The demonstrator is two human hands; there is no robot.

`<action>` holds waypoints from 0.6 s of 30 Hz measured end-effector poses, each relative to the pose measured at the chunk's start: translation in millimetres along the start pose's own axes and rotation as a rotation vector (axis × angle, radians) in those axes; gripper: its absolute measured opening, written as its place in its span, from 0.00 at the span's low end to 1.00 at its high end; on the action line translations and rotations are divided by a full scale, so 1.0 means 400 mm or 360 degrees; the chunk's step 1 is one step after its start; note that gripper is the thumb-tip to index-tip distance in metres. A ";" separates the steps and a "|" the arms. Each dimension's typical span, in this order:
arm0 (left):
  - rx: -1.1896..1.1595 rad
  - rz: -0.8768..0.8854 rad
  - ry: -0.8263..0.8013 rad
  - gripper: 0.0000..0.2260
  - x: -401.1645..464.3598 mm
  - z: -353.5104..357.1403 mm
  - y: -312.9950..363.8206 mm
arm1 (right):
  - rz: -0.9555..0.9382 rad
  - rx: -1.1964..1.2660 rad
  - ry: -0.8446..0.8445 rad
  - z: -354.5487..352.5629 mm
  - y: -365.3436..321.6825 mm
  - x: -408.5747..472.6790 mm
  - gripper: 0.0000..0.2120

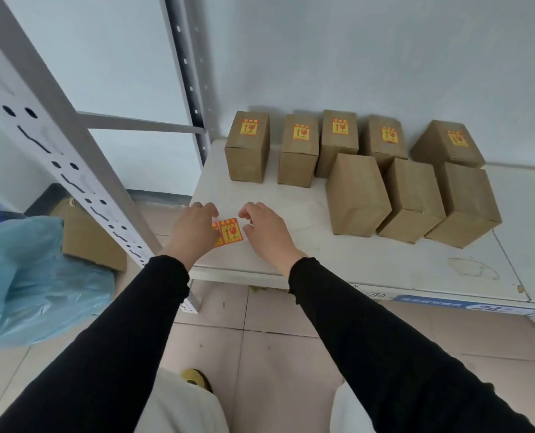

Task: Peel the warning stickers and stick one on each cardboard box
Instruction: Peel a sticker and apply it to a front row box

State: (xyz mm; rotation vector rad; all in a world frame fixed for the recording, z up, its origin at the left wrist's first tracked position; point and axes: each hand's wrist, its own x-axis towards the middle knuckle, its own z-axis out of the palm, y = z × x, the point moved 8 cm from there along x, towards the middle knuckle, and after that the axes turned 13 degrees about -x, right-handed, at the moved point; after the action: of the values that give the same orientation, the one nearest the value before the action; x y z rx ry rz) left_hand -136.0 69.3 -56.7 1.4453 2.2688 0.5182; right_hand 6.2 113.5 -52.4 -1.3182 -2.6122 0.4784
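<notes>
Stockroom: metal racking (72, 170), cardboard boxes (357, 195).

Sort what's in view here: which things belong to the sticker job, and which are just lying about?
Job:
- sticker strip on the shelf, under the left hand, right hand beside it
- five stickered boxes at the back
- three bare boxes in front

Lying about:
- blue plastic bag
- cardboard box on the floor
</notes>
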 end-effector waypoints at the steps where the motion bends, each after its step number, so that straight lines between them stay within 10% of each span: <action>1: 0.0036 -0.0017 -0.0015 0.17 0.004 0.006 -0.004 | -0.0003 -0.0024 -0.0012 0.012 0.001 0.007 0.13; 18: -0.0346 -0.0324 -0.0254 0.07 0.040 0.035 -0.054 | 0.0004 0.0113 0.0140 0.025 0.018 0.032 0.03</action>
State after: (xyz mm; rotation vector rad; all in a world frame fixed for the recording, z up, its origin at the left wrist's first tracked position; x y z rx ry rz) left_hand -151.6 76.8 -81.9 1.0966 2.1292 0.5455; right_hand 1.0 125.7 -64.2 -1.2908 -2.4989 0.4972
